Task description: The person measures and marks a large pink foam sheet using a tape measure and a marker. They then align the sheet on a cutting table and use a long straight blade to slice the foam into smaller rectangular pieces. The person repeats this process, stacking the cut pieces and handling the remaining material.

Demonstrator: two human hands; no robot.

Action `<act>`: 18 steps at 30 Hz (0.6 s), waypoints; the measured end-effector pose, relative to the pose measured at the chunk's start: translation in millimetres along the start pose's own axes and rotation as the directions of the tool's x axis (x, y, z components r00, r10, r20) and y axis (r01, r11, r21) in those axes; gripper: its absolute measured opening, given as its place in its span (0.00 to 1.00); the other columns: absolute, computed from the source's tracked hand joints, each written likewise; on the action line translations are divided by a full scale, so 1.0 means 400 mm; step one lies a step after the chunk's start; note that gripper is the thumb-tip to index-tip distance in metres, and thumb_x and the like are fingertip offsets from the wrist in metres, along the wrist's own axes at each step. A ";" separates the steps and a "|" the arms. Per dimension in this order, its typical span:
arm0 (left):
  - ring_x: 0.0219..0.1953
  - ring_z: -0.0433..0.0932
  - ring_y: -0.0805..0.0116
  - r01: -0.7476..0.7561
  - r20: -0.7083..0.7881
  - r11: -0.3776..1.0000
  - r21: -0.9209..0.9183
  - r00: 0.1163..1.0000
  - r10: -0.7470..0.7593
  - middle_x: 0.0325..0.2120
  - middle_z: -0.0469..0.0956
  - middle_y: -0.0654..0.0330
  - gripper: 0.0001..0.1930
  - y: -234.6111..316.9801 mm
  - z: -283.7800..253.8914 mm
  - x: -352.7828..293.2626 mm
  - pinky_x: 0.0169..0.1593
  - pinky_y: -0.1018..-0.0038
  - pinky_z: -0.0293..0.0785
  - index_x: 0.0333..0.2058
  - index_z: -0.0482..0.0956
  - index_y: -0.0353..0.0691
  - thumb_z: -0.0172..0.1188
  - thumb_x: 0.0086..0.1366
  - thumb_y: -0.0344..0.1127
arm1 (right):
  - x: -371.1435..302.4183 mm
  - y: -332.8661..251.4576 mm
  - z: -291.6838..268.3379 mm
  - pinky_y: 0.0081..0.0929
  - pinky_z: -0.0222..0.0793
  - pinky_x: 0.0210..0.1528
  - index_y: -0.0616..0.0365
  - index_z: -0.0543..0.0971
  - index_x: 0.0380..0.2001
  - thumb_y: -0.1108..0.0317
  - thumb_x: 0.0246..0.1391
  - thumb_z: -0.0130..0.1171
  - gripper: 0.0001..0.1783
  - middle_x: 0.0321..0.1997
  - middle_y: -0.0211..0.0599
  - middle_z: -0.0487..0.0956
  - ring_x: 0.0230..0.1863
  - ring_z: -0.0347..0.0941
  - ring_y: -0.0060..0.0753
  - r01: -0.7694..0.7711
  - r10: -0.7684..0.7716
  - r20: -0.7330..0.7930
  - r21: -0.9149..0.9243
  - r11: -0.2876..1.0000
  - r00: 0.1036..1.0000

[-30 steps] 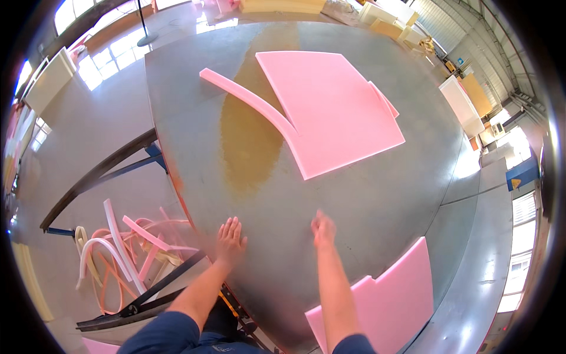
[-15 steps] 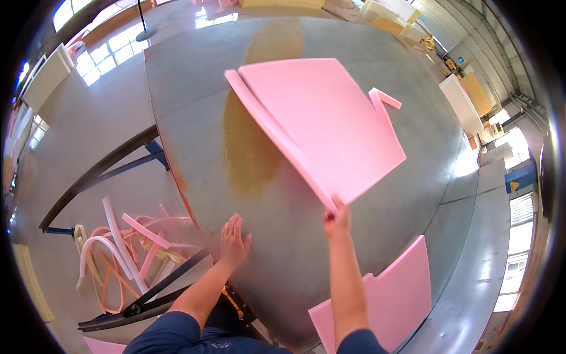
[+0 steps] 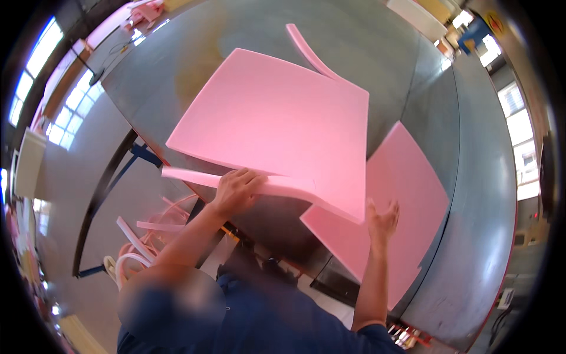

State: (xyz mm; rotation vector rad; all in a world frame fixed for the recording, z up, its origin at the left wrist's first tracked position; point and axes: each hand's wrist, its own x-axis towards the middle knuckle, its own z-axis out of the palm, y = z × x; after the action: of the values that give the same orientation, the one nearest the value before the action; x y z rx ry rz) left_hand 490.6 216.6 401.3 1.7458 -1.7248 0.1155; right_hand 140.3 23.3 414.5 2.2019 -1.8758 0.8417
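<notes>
A large pink foam sheet [image 3: 283, 118] lies over the metal table. Along its near edge runs a narrow pink foam strip [image 3: 289, 185], apart from the sheet at the left and meeting it toward the right corner. My left hand [image 3: 237, 192] is closed over this strip, its thumb hidden. My right hand [image 3: 383, 219] is open with fingers apart, just beside the sheet's near right corner and over a second pink foam sheet [image 3: 413, 177]. Another thin foam strip [image 3: 306, 50] sticks out from the large sheet's far edge.
The grey metal table [image 3: 377, 47] has a brownish patch at its far left. Off its left side, pink and whitish foam offcuts [image 3: 141, 242] hang in a tangle near a curved dark metal bar [image 3: 97, 206]. Foam blocks [image 3: 418, 17] stand beyond the far edge.
The foam sheet has turned and come nearer. My right hand has let go of its corner and opened; my left hand has moved onto the near strip and closed on it. My view has shifted right.
</notes>
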 end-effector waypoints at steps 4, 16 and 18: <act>0.36 0.82 0.52 0.030 0.293 0.997 0.075 0.955 -0.051 0.32 0.82 0.54 0.12 0.182 -0.024 0.061 0.39 0.58 0.78 0.37 0.81 0.41 0.66 0.56 0.39 | -0.104 -0.220 -0.102 0.43 0.64 0.66 0.61 0.74 0.57 0.61 0.49 0.67 0.32 0.56 0.50 0.77 0.64 0.68 0.53 0.462 -0.680 0.090 0.668 0.583 0.727; 0.30 0.81 0.50 -0.011 0.200 1.000 0.018 0.980 0.007 0.24 0.80 0.52 0.06 0.321 -0.072 0.069 0.35 0.59 0.76 0.30 0.83 0.43 0.62 0.61 0.38 | -0.164 -0.313 0.252 0.42 0.72 0.37 0.58 0.78 0.26 0.64 0.59 0.54 0.11 0.32 0.44 0.81 0.35 0.78 0.49 0.073 -0.356 0.173 0.811 0.581 0.918; 0.30 0.80 0.53 -0.035 0.044 0.995 -0.093 0.998 0.039 0.25 0.80 0.57 0.04 0.349 -0.121 0.001 0.35 0.59 0.76 0.30 0.84 0.46 0.64 0.58 0.36 | -0.109 -0.186 0.351 0.43 0.73 0.36 0.60 0.79 0.27 0.61 0.61 0.54 0.14 0.30 0.47 0.81 0.34 0.79 0.51 -0.050 -0.236 0.267 0.755 0.654 0.935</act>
State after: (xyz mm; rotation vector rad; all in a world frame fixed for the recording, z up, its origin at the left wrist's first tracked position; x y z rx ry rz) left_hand 381.7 254.7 493.4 1.6618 -1.7681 0.0119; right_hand 253.2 16.0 294.8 3.0831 -1.6791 1.5271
